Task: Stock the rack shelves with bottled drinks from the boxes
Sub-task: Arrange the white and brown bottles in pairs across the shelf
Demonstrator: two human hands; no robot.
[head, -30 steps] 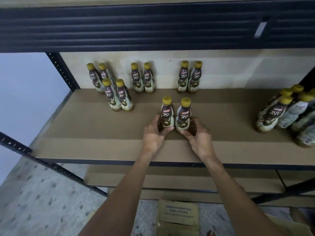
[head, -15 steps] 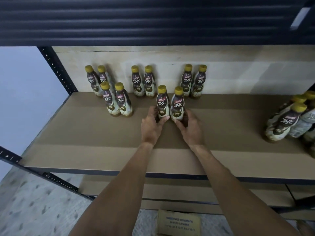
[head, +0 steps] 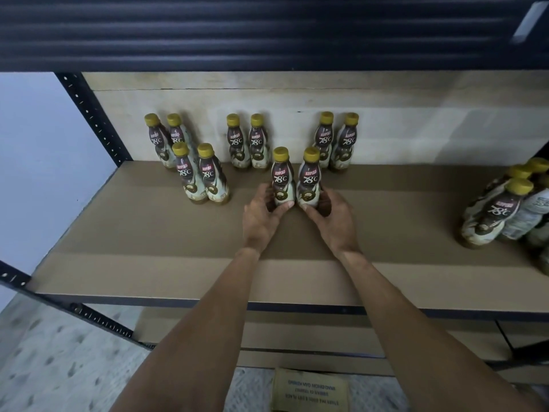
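The two bottles in play stand upright at the centre of the frame on the shelf (head: 148, 233), long axes vertical, caps up, close side by side. The left hand (head: 261, 217) has its grip curled round the base of the left bottle (head: 281, 179), thumb across the front. The right hand (head: 334, 218) wraps the base of the right bottle (head: 309, 178) the same way. Each bottle sits just beyond its own hand, towards the top of the frame. The pair faces the gap between the middle back pair (head: 246, 144) and the right back pair (head: 335, 141). Lining up probably calls for a short sideways slide, with each hand equally near its bottle.
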